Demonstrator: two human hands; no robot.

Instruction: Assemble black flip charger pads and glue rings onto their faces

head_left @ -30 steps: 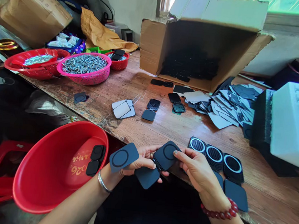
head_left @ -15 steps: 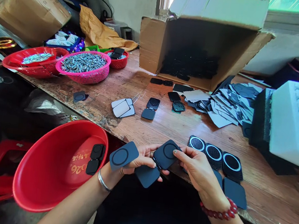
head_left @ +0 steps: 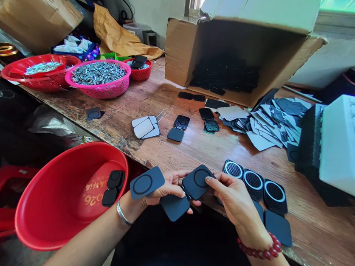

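An opened folding wireless charger [head_left: 174, 208], two dark square pads joined by a hinge, lies between my hands at the table's front edge. My left hand [head_left: 171, 188] grips it near the hinge, thumb on top and fingers underneath. A loose dark sheet with a ring print [head_left: 147, 184] rests over the base of my left thumb and wrist. On the right, my right hand [head_left: 228, 195] pinches the edge of the ring-marked pad, thumb on its face; its other fingers are partly hidden. Close to my right hand lie three opened chargers [head_left: 275, 196] with mesh and pale rings.
A red basin [head_left: 38, 202] at lower left holds a charger [head_left: 113, 187]. Behind are a pink basket of metal parts [head_left: 98, 82], a pile of cut sheets [head_left: 273, 122] and a cardboard box [head_left: 178, 52] of dark parts. White foam [head_left: 349, 144] stands right.
Both hands keep the same hold on the charger. The whole view has shifted very slightly; nothing else visibly differs.
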